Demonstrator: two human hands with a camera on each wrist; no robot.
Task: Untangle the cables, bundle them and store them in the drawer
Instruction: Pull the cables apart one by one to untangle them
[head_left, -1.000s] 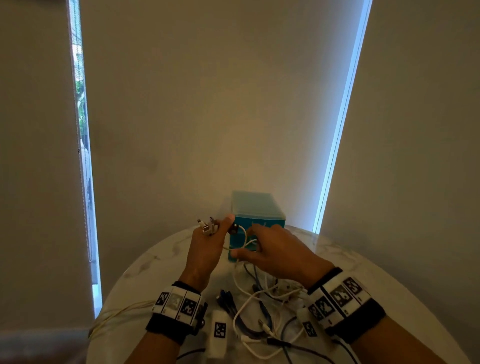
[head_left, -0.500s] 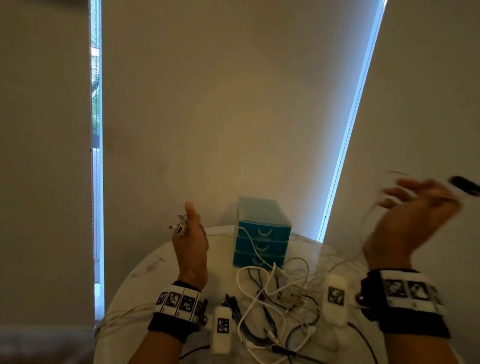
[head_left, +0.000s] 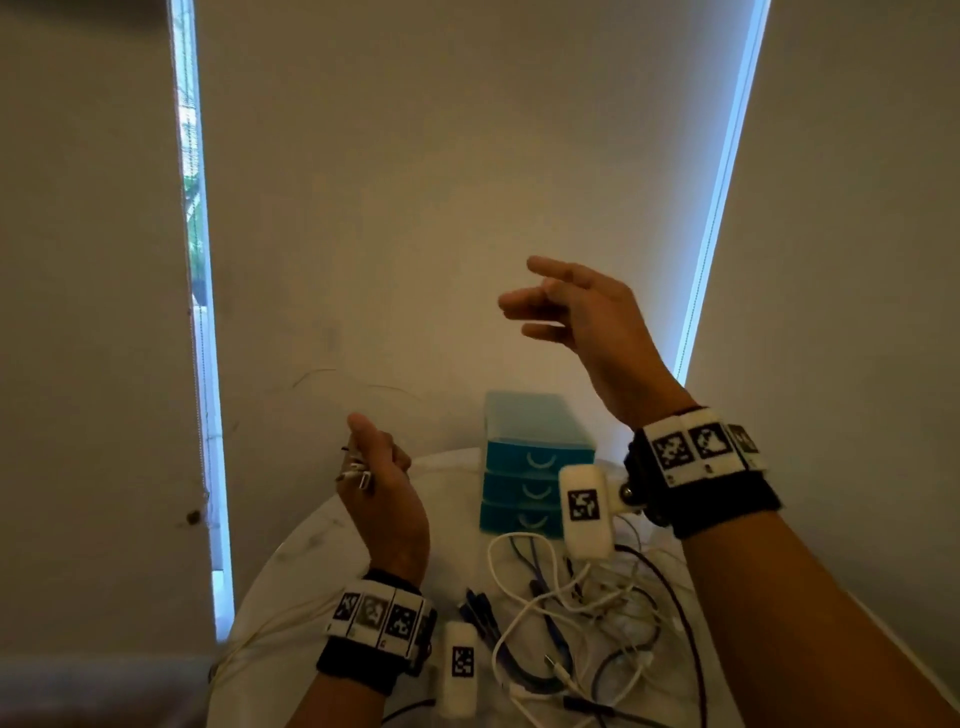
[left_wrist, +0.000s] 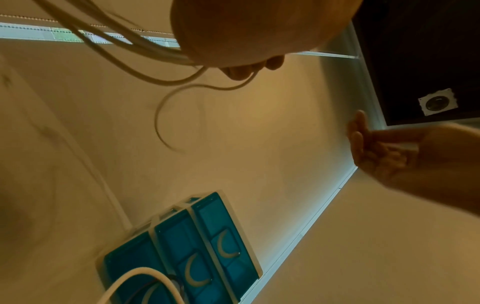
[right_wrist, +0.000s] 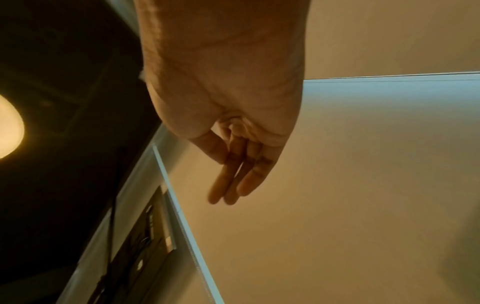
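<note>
My left hand (head_left: 382, 478) is raised over the table's left side and grips several white cable ends with metal plugs (head_left: 358, 475). In the left wrist view the white cable strands (left_wrist: 135, 49) trail from under that hand (left_wrist: 249, 67). My right hand (head_left: 566, 306) hovers high above the teal drawer unit (head_left: 537, 457), fingers loosely spread and holding nothing; the right wrist view shows its fingers (right_wrist: 233, 181) straight and empty. A tangle of white and dark cables (head_left: 571, 623) lies on the white round table (head_left: 311, 545) in front of the drawers, whose three drawers are closed.
Beige blinds hang behind the table with bright window strips at left (head_left: 195, 312) and right (head_left: 717, 208). A white cable (head_left: 260, 634) runs off the table's left edge. The drawer unit (left_wrist: 197, 246) stands at the table's far side.
My right hand swung from far right back toward the middle, above the drawers, and no longer holds the dark plug. The left hand stays raised with its cable ends.
</note>
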